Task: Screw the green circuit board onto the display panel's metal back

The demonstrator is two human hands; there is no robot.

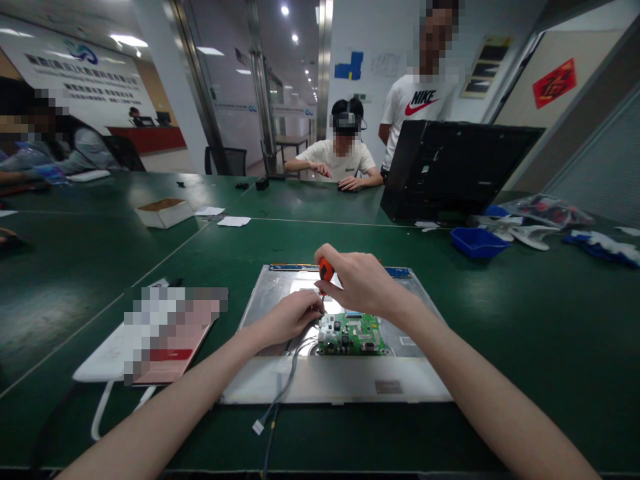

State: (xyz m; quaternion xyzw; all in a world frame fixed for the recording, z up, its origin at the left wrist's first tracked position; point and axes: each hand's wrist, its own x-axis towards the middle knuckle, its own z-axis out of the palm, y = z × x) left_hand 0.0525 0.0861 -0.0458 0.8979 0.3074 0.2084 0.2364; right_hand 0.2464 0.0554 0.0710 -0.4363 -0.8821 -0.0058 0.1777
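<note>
My right hand (357, 280) grips the orange-and-black handle of a screwdriver (326, 269), which stands nearly upright with its shaft pointing down. The tip is at the upper left corner of a green circuit board (356, 333); my fingers hide the exact contact. My left hand (299, 312) is closed beside that corner, fingertips pressed together close to the shaft. Whatever they pinch is too small to make out. Beneath the board lies a flat silvery display panel (330, 383) with a blue strip along its far edge. Grey cables (289, 390) run from the board's left side toward me, ending in a white connector (259, 427).
Left of the panel lie a white device (100, 357) and a pink one, with white cables. An open cardboard box (167, 213) and papers (234, 221) sit farther back. At right are a blue tray (479, 243) and a large black monitor (457, 170). Other people are across the table.
</note>
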